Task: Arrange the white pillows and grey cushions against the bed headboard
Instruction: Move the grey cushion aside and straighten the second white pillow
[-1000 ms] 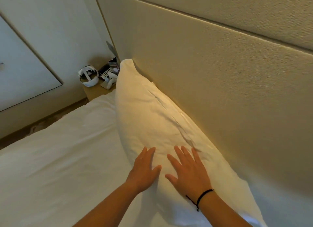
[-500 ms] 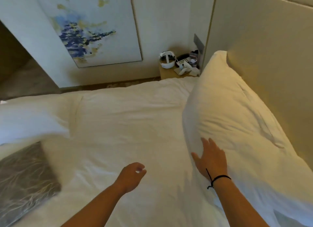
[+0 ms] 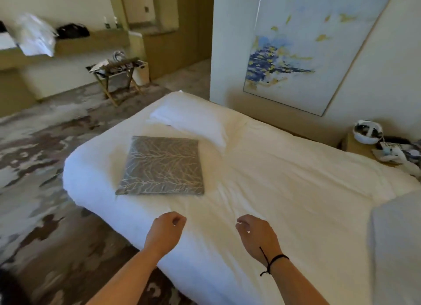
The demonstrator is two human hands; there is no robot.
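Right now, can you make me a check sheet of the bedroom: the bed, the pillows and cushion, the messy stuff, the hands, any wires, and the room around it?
Surface: bed with a white, slightly wrinkled cover.
Job's things: grey cushion lying flat near the foot end; white pillow lying beyond it; edge of another pillow at the right.
Clutter: white headset and small items on the nightstand.
Hands: left hand and right hand loosely curled above the bed, holding nothing; black band on the right wrist.
Cables: nothing seen.
Surroundings: painting on the wall, luggage rack, shelf with a bag, patterned carpet.
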